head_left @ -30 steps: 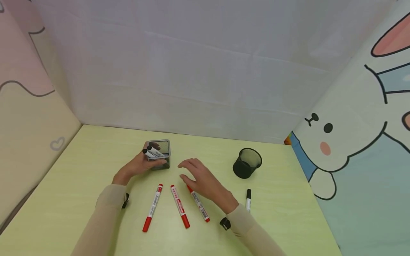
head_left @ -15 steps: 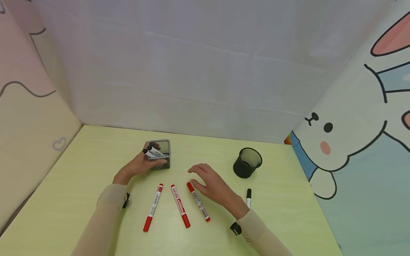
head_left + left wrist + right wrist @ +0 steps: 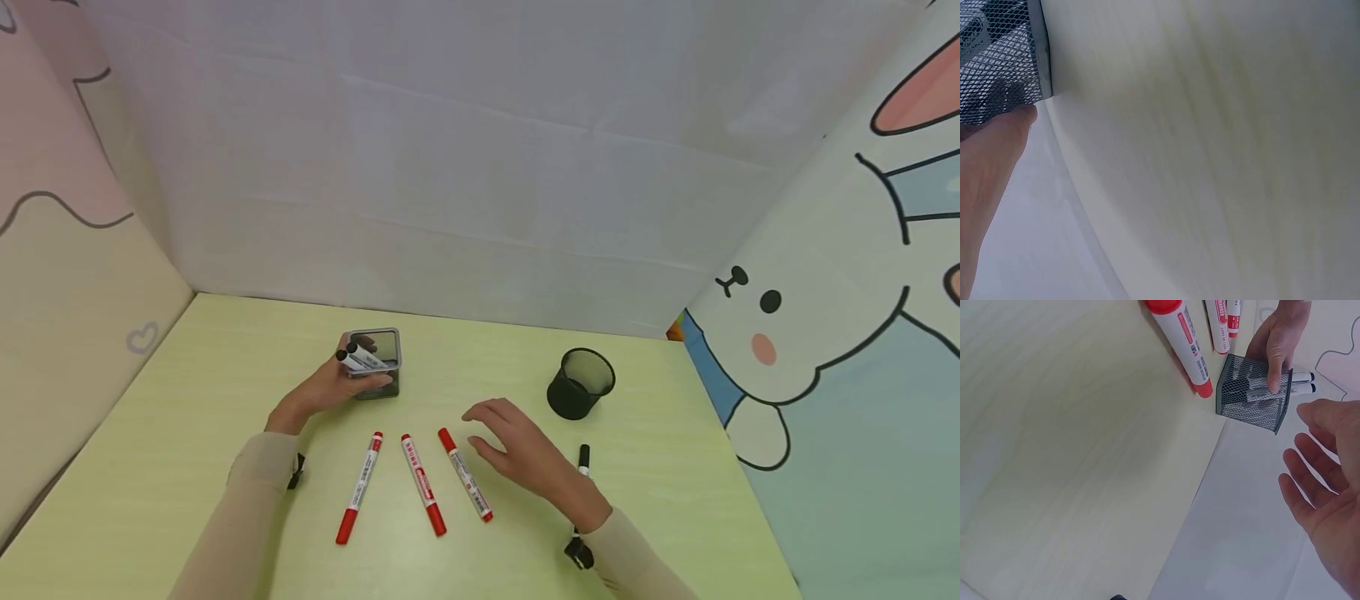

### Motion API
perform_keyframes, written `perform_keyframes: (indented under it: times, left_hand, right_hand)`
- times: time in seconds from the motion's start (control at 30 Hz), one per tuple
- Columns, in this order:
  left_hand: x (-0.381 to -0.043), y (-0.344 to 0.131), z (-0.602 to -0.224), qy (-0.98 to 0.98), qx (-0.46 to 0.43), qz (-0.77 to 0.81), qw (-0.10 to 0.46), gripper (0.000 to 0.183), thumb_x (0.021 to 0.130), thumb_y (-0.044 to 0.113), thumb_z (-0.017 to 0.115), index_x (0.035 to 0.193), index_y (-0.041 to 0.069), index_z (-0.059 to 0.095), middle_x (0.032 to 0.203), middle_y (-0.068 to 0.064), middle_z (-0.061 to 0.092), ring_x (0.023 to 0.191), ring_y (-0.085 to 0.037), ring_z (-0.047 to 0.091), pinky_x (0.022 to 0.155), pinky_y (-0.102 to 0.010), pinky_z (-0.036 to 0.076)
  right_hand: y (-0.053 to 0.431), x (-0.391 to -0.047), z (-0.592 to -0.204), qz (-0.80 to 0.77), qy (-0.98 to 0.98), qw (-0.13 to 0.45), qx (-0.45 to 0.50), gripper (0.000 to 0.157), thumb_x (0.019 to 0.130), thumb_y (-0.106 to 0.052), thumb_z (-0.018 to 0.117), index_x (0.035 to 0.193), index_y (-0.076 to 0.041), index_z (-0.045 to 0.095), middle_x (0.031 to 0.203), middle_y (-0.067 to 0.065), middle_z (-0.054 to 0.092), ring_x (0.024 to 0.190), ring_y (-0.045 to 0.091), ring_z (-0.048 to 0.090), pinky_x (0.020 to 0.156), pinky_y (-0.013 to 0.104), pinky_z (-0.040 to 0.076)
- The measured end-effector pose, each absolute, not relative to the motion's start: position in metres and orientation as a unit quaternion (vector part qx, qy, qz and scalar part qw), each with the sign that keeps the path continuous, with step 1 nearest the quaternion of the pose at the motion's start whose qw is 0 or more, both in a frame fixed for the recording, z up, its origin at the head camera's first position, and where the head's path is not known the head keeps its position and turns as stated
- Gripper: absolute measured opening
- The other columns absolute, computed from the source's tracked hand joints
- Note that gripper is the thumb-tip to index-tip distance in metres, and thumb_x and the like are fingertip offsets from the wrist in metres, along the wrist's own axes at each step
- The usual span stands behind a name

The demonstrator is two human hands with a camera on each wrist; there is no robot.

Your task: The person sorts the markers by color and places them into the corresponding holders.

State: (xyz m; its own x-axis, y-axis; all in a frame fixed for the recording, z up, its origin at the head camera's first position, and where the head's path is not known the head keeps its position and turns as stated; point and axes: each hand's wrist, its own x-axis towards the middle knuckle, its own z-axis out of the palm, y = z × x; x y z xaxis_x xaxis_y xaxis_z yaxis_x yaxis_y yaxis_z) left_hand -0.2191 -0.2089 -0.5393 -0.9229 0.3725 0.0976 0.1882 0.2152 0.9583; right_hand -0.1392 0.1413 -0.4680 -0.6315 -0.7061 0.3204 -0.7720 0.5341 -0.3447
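Soft, even light fills the head view; both wrist views are dimmer, the left showing the table (image 3: 1222,137) blurred.

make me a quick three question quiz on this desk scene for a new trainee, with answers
1. Which hand grips the square cup?
2. True or false: two black-capped pens stick out above that cup's rim.
3. How many red pens lie on the table? A) two B) three C) five

Key: 1. The left hand. 2. True. 3. B.
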Motion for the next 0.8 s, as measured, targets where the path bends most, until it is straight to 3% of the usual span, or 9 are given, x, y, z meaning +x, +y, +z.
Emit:
perform_keyframes:
  times: [0.33,0.8]
  left_hand:
    - [-0.218,-0.209,-0.541,0.778,0.178,0.597,0.082,0.065,0.096,0.006,0.072,0.139,-0.004,0.024,0.136,-0.032,0.038,0.105,-0.028,0.054,0.085,-0.022,0.048]
    - [-0.221,-0.21,-0.542,0.781,0.165,0.595,0.095,0.067,0.096,0.01,0.073,0.14,0.0,0.024,0.127,-0.023,0.046,0.107,-0.029,0.054,0.087,-0.023,0.048]
  right_hand:
    - [0.168,-0.131,-0.468,0.223,-0.874,0.085,0.424,0.032,0.089,-0.007,0.081,0.118,-0.009,0.067,0.118,0.002,0.065,0.112,0.018,0.061,0.094,0.034,0.054]
    - [0.199,-0.125,-0.47,0.209,-0.875,0.08,0.429,0.035,0.086,-0.008,0.084,0.117,-0.011,0.066,0.117,0.001,0.064,0.109,0.017,0.061,0.091,0.034,0.055]
